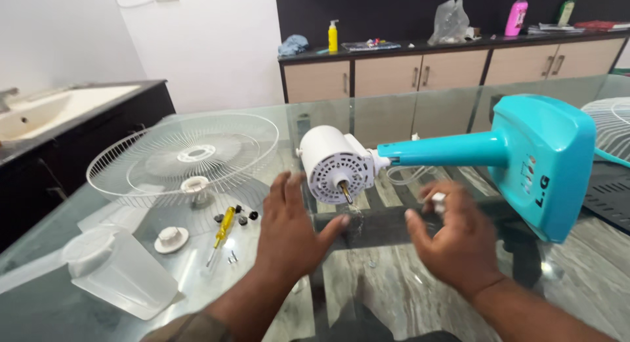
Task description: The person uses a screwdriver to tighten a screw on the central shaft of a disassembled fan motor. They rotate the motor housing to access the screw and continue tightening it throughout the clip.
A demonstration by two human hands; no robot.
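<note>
Nearest the camera, the left hand (289, 234) lay open, fingers spread and raised, palm turned away, holding nothing; its thumb reached toward the brass shaft just above it. The right hand (453, 240) was also open with fingers loosely curled, and a small white knob-like piece (438, 200) showed at its fingertips, though whether it was pinched or only touched I could not tell.

Just beyond and between the two hands lay the fan body (459, 155), on its side on the glass table (394, 289). Its long axis ran crosswise to the hands: the white motor housing (335, 165) sat directly above the left hand's thumb, its vented face and short brass shaft (346, 192) pointing down toward the person, while the teal neck stretched away past the right hand to the teal base (545, 161), which stood tilted on edge well to the outer side of that hand.

To the outer side of the left hand, near it, lay a yellow-handled screwdriver (223, 227) with its length pointing away from the person, small black screws (236, 217) by its far end, and a round white cap (171, 239). A translucent plastic piece (121, 273) rested further out. Beyond these sat the white wire fan guard (187, 155), lying flat. Far behind stood a cabinet counter (453, 60) with a yellow bottle (333, 37) and a pink bottle (518, 15).
</note>
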